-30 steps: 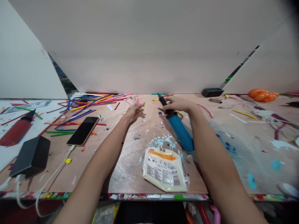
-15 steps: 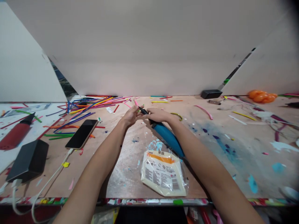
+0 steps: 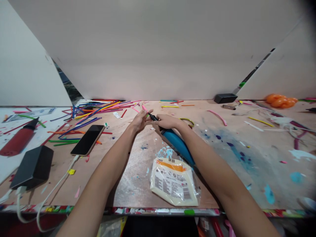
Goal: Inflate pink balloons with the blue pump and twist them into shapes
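My right hand (image 3: pixel 168 121) is closed around the front end of a blue hand balloon pump (image 3: pixel 178 143), whose body slants back beneath my right forearm. The pump's black nozzle (image 3: pixel 153 117) points left, toward the fingers of my left hand (image 3: pixel 139 121). A thin pink balloon (image 3: pixel 144 108) sticks up from the left fingertips, which are curled and pinch it. A small green bit shows by the nozzle tip; I cannot tell what it is or whether the pink balloon touches the nozzle.
A plastic-wrapped packet (image 3: pixel 174 182) lies near the front edge. Long balloons (image 3: pixel 98 112) are heaped at back left, near a phone (image 3: pixel 88 140), a dark block (image 3: pixel 33 168) and a red pump (image 3: pixel 19 138). An orange balloon shape (image 3: pixel 280 101) and black box (image 3: pixel 225 98) sit at back right.
The whole view has shifted slightly. Both hands and the pump keep nearly the same pose, with only a small movement of the left fingers at the nozzle.
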### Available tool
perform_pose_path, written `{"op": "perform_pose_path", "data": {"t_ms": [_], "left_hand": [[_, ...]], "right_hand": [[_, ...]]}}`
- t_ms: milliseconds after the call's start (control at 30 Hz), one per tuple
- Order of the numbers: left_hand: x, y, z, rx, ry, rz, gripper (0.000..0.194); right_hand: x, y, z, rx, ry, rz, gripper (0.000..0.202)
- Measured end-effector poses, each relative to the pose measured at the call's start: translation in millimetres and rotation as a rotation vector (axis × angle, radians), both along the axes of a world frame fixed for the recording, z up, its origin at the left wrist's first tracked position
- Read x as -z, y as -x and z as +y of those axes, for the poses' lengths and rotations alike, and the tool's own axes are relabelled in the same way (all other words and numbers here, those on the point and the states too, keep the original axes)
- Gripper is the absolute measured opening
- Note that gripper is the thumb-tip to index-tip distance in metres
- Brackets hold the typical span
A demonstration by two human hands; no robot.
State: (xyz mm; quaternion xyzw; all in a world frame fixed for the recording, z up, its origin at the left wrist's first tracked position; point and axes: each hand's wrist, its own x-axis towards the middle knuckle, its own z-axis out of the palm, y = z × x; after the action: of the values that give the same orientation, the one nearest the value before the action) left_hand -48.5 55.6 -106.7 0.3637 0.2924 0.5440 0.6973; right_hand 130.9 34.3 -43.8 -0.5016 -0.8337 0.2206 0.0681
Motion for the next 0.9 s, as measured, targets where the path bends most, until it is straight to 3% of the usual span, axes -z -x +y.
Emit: {"op": "perform_pose_path", "data": {"t_ms": [267, 500, 733, 900], "left_hand": [[-2.4, -1.0, -2.0, 0.008, -0.037, -0.004, 0.035], [-4.4, -3.2, -4.5, -0.020, -0.030, 0.000, 0.035], [-2.7, 2.0, -6.8, 0.054, -0.038, -0.005, 0.038], [-14.6, -16.3, -5.9, -0.050, -0.026, -0.053, 0.032]], "right_hand": [[-0.1, -0.1, -1.3, 0.016, 0.023, 0.042, 0.037], [-5.8, 3.3, -9.2, 0.024, 0.071, 0.064, 0.029], [-7.7, 0.8, -8.9, 0.037, 0.042, 0.057, 0.027], [-7.8, 8.8, -15.6, 0.083, 0.099, 0.288, 0.023]]}}
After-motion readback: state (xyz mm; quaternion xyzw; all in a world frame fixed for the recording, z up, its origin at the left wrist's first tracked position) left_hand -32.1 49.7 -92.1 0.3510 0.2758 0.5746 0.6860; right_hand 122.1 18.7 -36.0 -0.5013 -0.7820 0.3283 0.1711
